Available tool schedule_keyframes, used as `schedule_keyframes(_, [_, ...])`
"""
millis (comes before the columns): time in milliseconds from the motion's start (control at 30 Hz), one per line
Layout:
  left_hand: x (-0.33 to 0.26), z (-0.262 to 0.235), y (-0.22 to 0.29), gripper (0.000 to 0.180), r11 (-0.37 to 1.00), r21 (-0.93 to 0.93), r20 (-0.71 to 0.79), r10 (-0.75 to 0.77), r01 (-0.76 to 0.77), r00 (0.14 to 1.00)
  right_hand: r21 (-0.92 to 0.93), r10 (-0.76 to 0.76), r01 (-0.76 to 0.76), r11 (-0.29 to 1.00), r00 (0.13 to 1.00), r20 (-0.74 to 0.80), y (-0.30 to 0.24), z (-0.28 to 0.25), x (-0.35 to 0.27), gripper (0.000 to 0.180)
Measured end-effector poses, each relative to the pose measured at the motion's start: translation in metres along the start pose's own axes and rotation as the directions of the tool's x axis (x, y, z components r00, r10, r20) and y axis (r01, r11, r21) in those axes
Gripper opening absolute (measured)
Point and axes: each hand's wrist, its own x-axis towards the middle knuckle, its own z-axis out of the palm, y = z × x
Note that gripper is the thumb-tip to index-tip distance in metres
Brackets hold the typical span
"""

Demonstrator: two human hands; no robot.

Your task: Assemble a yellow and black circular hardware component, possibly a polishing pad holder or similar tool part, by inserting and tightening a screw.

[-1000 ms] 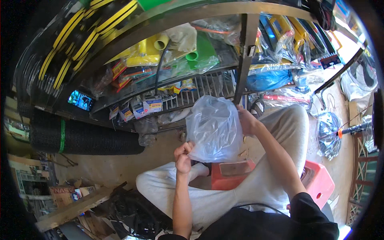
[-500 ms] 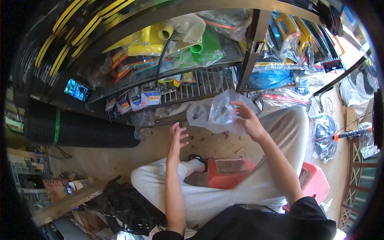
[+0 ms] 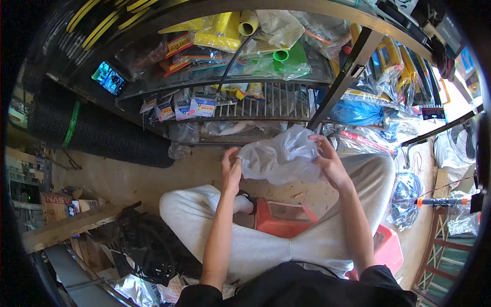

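A crumpled, translucent plastic bag (image 3: 280, 156) is stretched between my two hands, in front of the lower shelf and above the floor. My left hand (image 3: 231, 170) pinches the bag's left edge with curled fingers. On the opposite side, my right hand (image 3: 330, 162) grips the right edge between thumb and fingers. The bag looks thin and slack, and I cannot make out anything inside it. Below it are my legs in light grey trousers (image 3: 261, 250), with a red plastic stool (image 3: 286, 217) between them.
A metal shelf (image 3: 204, 84) with wrapped yellow and green parts stands ahead, its post (image 3: 345, 79) right of the bag. A lit phone (image 3: 108, 78) leans at the left above a black mesh roll (image 3: 112, 133). Another red stool (image 3: 387, 248) stands at my right.
My left hand, open and apart from the bag before, now holds its left edge. The right hand has closed on the other side, and the bag is spread between them. The view has shifted slightly.
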Motion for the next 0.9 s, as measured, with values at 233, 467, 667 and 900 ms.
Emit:
schedule_keyframes(233, [-0.028,-0.027,0.042,0.048,0.984,-0.103,-0.064,0.142,-0.148,0.988,-0.852,-0.339,0.201,0.484,0.94,0.029,0.005,0.032,0.0,0.044])
schedule_keyframes(467, [-0.04,-0.089,0.031,0.053,0.869,0.436,-0.076,0.294,-0.234,0.953,-0.848,-0.171,0.153,0.508,0.982,0.075,0.047,0.043,0.027,0.026])
schedule_keyframes(667, [-0.054,-0.113,-0.009,0.024,0.819,0.574,-0.021,0.043,-0.023,0.999,-0.925,-0.169,0.128,0.357,0.983,0.071,0.05,0.046,0.034,0.027])
schedule_keyframes(900, [-0.058,-0.09,-0.04,0.032,0.944,-0.317,-0.041,-0.112,0.093,0.993,-0.968,-0.114,0.172,0.182,0.982,0.153,0.054,0.049,0.031,0.044])
